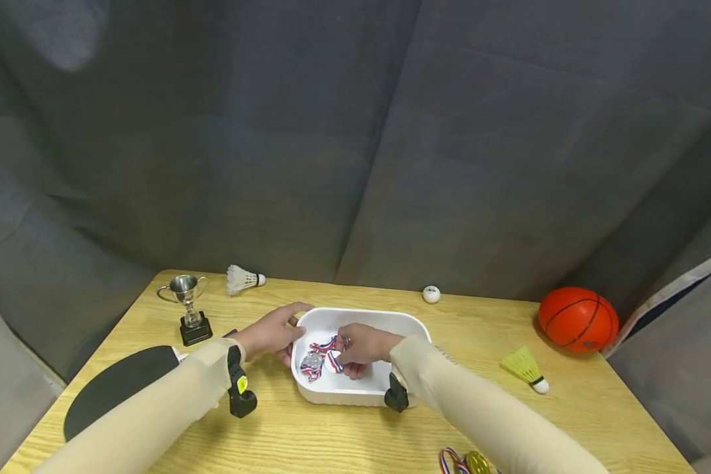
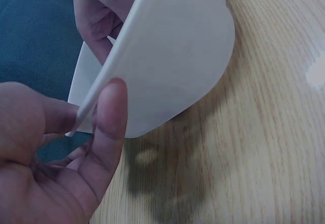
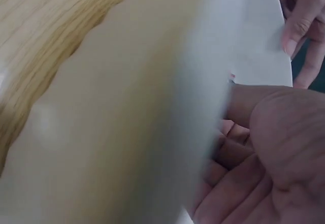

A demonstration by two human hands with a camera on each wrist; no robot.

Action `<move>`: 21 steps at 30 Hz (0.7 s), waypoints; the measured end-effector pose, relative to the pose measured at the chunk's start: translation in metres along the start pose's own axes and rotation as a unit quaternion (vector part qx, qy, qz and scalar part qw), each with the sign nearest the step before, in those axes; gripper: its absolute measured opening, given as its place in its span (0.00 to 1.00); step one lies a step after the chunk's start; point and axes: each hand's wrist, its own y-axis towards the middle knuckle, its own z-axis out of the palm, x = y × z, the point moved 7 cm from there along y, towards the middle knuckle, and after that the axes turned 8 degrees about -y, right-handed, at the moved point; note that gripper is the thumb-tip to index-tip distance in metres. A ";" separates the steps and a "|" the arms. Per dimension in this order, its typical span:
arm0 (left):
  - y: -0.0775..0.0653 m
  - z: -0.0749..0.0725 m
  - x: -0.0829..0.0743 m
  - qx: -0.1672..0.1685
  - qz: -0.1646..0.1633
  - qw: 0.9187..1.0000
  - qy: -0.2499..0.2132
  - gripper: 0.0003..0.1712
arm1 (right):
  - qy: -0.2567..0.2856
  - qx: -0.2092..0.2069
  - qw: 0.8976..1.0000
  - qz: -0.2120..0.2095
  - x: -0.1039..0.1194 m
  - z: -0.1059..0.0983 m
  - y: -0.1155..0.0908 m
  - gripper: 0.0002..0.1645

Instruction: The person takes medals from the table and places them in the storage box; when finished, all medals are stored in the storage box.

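A white plastic bin (image 1: 391, 397) stands on the table in the head view. My left hand (image 1: 270, 334) grips its left rim; in the left wrist view the thumb and fingers (image 2: 109, 120) pinch the wall from both sides. Inside the bin is my right hand (image 1: 364, 349), its fingers pinching a white disc with red and blue stripes (image 1: 333, 361), seemingly a medal with its ribbon. A silver medal (image 1: 312, 362) with a striped ribbon lies beside it on the bin's floor. The bin wall (image 3: 127, 107) hides most of the right fingertips in the right wrist view.
Left of the bin are a small silver trophy cup (image 1: 189, 309), a white shuttlecock (image 1: 243, 279) and a black paddle (image 1: 121, 385). A white ball (image 1: 431, 294) sits behind it. To the right are a yellow shuttlecock (image 1: 524, 368) and a red-orange basketball (image 1: 577, 320). A gold medal (image 1: 476, 463) lies in front.
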 end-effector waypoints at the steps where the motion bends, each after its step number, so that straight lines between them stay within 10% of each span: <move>1: 0.000 0.001 0.000 0.001 0.002 1.000 0.000 0.31 | 0.000 -0.004 1.000 0.000 0.000 0.000 0.000 0.07; 21: 0.002 -0.001 0.000 -0.004 -0.006 1.000 0.008 0.30 | -0.016 -0.059 0.998 0.004 0.001 -0.009 -0.002 0.08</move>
